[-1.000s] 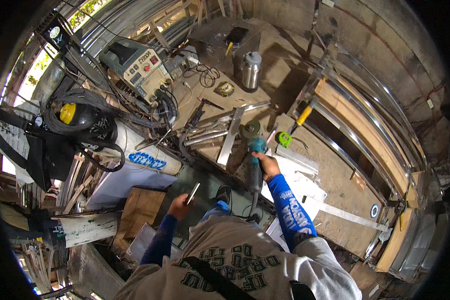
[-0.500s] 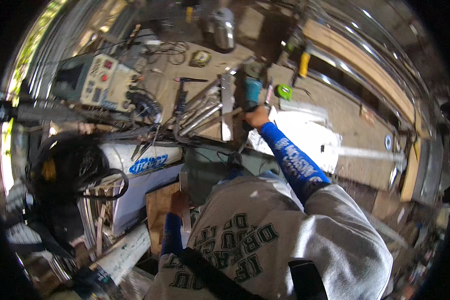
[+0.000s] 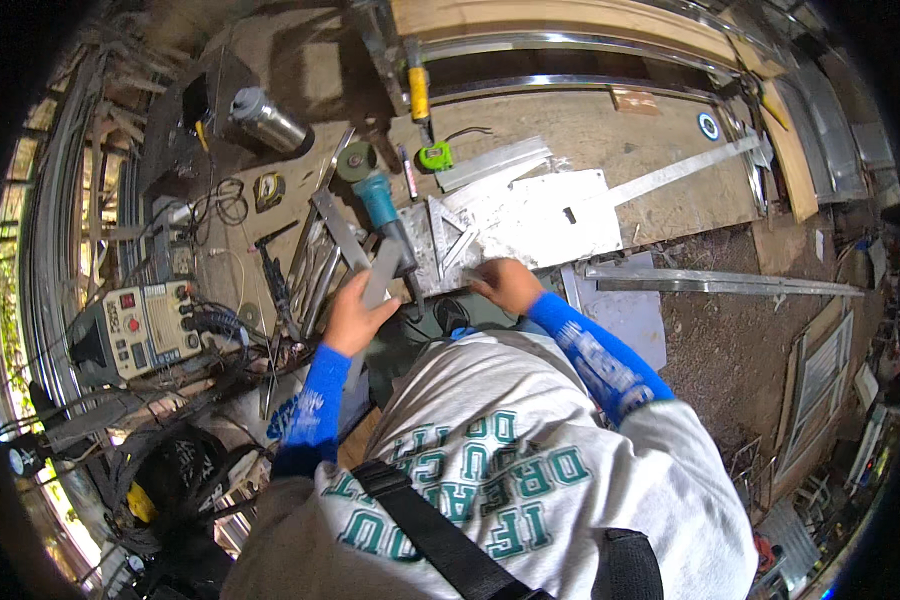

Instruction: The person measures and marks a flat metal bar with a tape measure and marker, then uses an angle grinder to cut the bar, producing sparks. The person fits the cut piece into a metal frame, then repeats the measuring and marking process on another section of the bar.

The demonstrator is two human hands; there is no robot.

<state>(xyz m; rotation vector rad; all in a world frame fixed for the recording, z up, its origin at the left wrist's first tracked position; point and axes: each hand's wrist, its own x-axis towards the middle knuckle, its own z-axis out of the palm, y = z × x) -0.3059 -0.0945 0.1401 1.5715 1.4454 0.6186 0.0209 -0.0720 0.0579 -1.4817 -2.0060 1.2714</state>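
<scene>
My left hand (image 3: 358,316) is closed on a short flat metal bar (image 3: 382,274), held up at the bench's near edge and slightly blurred. Just beyond it lies a teal angle grinder (image 3: 375,200) with its disc (image 3: 355,161) pointing away. My right hand (image 3: 511,287) is off the grinder, at the near edge of a white metal plate (image 3: 575,215). Its fingers reach left, partly blurred, with nothing visible in them. A triangular metal square (image 3: 452,238) lies just past those fingertips. Another flat metal bar (image 3: 340,230) rests left of the grinder.
A welding machine (image 3: 140,325) with cables stands at the left. On the bench (image 3: 670,150) are a green tape measure (image 3: 435,156), a yellow tape measure (image 3: 268,190), a steel flask (image 3: 270,122) and a yellow-handled tool (image 3: 419,95). Long metal lengths (image 3: 720,283) jut out at the right.
My right hand has let go of the angle grinder and drawn back beside the white plate. My left hand has lifted the metal bar from low at my side to the bench. The view has turned right.
</scene>
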